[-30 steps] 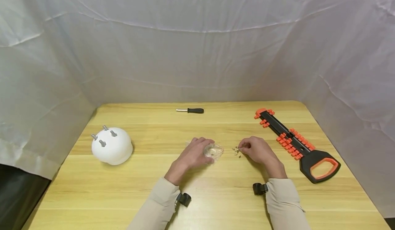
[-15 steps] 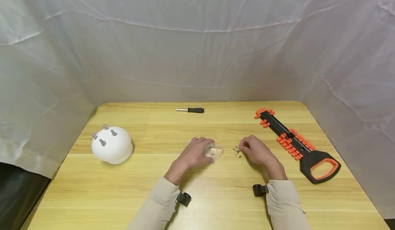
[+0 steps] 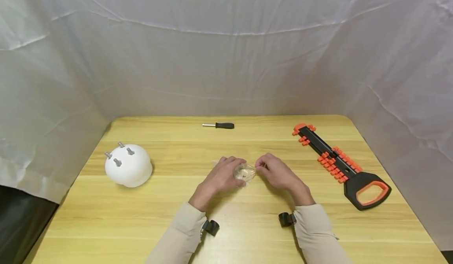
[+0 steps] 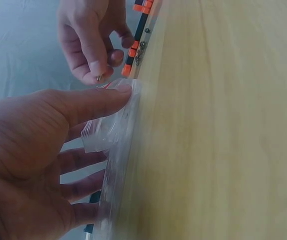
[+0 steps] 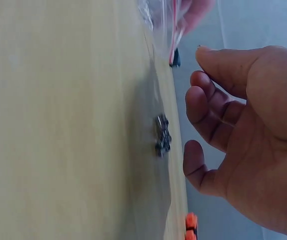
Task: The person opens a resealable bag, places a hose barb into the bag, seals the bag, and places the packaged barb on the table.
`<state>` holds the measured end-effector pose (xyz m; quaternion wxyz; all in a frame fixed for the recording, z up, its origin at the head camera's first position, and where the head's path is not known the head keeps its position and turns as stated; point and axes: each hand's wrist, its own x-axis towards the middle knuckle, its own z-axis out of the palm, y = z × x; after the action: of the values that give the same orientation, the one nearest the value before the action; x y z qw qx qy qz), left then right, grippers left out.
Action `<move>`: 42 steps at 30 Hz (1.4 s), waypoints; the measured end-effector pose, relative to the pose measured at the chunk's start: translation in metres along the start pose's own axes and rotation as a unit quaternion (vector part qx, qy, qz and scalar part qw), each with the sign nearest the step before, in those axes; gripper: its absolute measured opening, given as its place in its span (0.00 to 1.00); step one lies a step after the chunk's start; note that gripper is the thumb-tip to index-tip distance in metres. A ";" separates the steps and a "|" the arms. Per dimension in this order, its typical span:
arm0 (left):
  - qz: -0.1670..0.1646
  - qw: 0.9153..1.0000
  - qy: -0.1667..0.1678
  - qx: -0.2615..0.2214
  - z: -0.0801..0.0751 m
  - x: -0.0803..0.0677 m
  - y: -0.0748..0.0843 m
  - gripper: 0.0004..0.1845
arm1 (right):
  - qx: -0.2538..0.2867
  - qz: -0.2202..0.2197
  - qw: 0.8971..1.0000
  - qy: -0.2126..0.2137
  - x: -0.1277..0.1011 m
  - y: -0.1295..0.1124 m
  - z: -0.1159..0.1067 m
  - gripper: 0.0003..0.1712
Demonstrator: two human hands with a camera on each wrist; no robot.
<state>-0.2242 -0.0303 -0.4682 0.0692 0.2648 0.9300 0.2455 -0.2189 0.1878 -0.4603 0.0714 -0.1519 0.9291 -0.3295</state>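
My left hand (image 3: pixel 223 175) holds a clear zip bag (image 3: pixel 245 172) on the table, thumb and fingers spread around its mouth, which gapes to the right. In the left wrist view, the thumb lies along the rim of the bag. My right hand (image 3: pixel 277 172) is right at that mouth, and its thumb and forefinger pinch a small metal screw (image 4: pixel 99 78). Several more small screws (image 5: pixel 162 135) lie in a loose pile below my right hand in the right wrist view; in the head view this hand covers them. A tiny piece shows inside the bag.
A black-handled screwdriver (image 3: pixel 224 126) lies at the back of the table. To the left sits a white rounded body (image 3: pixel 127 171) with grey pegs on top. A long black-and-orange piece with a loop handle (image 3: pixel 368 193) lies at the right. Grey cloth (image 3: pixel 226 71) walls the table in.
My right hand has moved left from the screw pile to the bag's mouth, carrying a screw. The left hand and the bag have stayed in place.
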 end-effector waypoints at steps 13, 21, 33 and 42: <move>-0.008 1.000 -0.008 0.006 -0.002 -0.002 0.002 0.38 | -0.086 -0.004 0.996 -0.026 0.007 -0.021 0.016 0.04; -0.007 1.000 -0.008 0.015 -0.001 0.000 0.000 0.38 | -0.102 -0.012 0.994 -0.030 0.010 -0.023 0.021 0.02; -0.015 1.000 -0.008 0.007 -0.002 0.000 -0.001 0.39 | -0.040 -0.005 0.999 -0.003 0.003 -0.011 0.008 0.07; -0.008 1.000 -0.009 -0.001 0.000 0.001 0.000 0.39 | -0.029 0.021 0.999 0.018 -0.007 0.009 -0.002 0.11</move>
<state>-0.2247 -0.0294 -0.4683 0.0795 0.2594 0.9312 0.2432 -0.2146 0.1978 -0.4638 0.0577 -0.1283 0.9425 -0.3032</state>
